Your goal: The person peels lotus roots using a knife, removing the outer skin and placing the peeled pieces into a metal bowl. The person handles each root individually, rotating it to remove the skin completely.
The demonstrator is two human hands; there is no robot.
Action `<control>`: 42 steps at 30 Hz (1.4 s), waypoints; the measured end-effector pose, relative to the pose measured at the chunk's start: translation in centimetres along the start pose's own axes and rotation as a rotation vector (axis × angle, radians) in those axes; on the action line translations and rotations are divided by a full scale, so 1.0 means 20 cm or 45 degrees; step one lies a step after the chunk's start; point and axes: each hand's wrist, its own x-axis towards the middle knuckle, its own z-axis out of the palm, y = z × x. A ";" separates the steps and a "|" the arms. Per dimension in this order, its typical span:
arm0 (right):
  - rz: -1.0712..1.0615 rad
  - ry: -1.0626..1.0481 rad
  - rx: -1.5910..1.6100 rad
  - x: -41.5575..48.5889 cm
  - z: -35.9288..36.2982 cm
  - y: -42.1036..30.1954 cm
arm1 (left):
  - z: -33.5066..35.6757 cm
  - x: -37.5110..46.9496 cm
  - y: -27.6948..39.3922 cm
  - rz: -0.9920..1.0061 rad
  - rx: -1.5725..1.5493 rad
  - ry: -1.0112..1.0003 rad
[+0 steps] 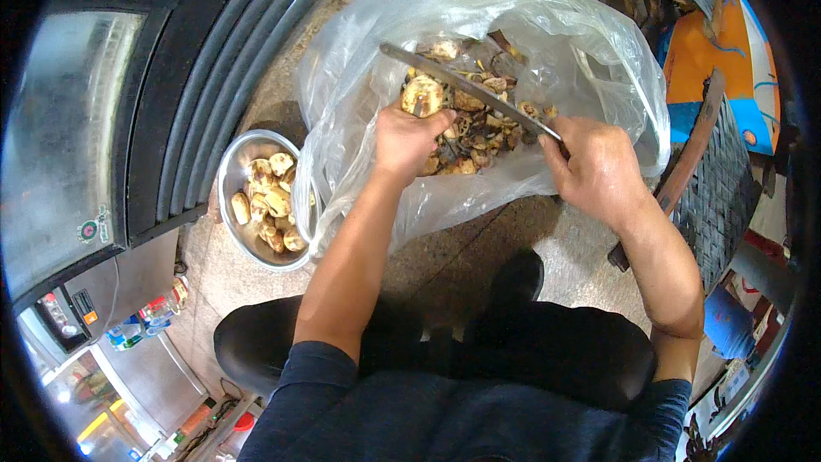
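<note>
My left hand point(410, 141) grips a pale, brown-streaked root piece point(422, 95), thumb along its side. In my right hand point(593, 167) is the handle of a long-bladed knife point(468, 86). The blade slants up and left across the opening of a large clear plastic bag point(378, 19), past the piece; whether it touches the piece I cannot tell. Beneath both hands, brown peelings and cut scraps point(481, 141) lie inside the bag. Left of the bag stands a metal bowl point(228, 212) with several peeled pale pieces point(277, 202); the bag's edge overlaps its right side.
A dark glass-fronted cabinet point(192, 109) borders the left side. To the right are a woven chair point(718, 186) with a wooden frame and an orange and blue box point(705, 58). My knees point(558, 346) are bent in front of the bag. Bottles point(160, 308) lie at lower left.
</note>
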 end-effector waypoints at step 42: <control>0.083 0.077 0.009 0.02 -0.01 0.03 | -0.09 0.02 0.02 -0.142 -1.595 -0.600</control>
